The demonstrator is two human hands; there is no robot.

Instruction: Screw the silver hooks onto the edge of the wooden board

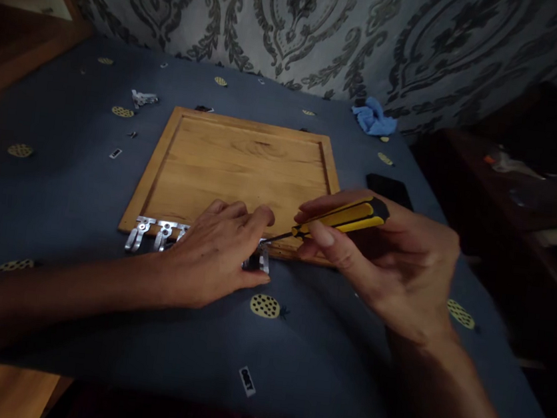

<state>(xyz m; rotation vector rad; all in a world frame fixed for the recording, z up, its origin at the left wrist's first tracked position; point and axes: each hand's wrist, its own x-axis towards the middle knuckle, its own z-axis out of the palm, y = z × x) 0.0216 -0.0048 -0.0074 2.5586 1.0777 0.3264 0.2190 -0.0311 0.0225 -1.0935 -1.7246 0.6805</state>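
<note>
A: What is the right hand [403, 263] holding?

B: It is holding a yellow and black screwdriver [345, 216]. The fingers are closing around the handle, and the thumb is lying along its near side. From this grip, the thin shaft is pointing down to the left.

A: And where is the tip reaching?

B: It is reaching the last metal clip [265, 261], which is sitting just beside the left hand [218, 246]. I think they are touching, but the place is too small for being sure.

A: How is the left hand holding?

B: I cannot tell if it is gripping firmly. It is lying over the row of metal clips [165, 233], the forefinger and thumb standing apart around the last one. More clips are showing to the left of this hand.

A: Where is the wooden panel [242, 171] lying?

B: It is lying flat beyond both hands, and the clips are running along its near edge.

A: What else is resting around?

B: Just beyond the right hand, a dark flat object [388, 189] is lying on the tablecloth [321, 368]. Farther behind it, a blue cloth [374, 116] is lying crumpled.
</note>
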